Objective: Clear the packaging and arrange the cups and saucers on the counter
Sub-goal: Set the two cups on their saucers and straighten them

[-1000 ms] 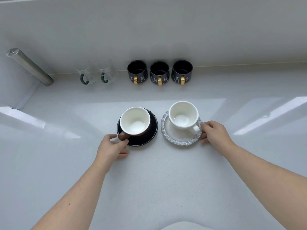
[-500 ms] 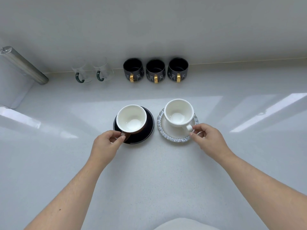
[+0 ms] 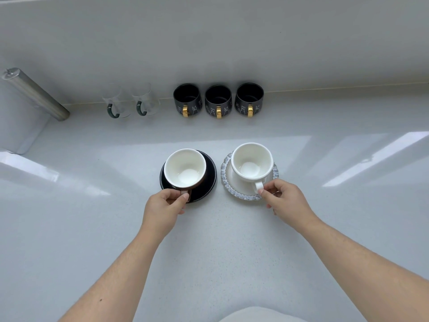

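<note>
two cup-and-saucer sets sitting side by side in the middle of a pale grey counter [image 3: 209, 252], close together but not touching. the left hand [image 3: 162, 209] has thumb and fingers pinched onto the brown handle of the brown cup [image 3: 185, 168], white inside, which sits on the black saucer [image 3: 210, 180], a bit toward its left side, handle pointing back at the person. the right hand [image 3: 286, 201] is pinching the white handle of the white cup [image 3: 251, 162] between thumb and forefinger, other fingers curled under and resting around the near edge of the grey-rimmed saucer [image 3: 232, 184]. that cup looks about centred on its saucer, handle also facing the person. both cups upright and empty. along the back wall there's a row of three black mugs [image 3: 218, 101] with gold handles and little white line drawings, handles facing forward, spaced evenly and just apart from each other. left of them are two clear glass mugs [image 3: 130, 101] with dark green handles. far left a brushed metal cylinder [image 3: 34, 94] sticks out at a slant, can't tell what it's attached to. some light-coloured fabric shows at the very bottom edge of the view.
</note>
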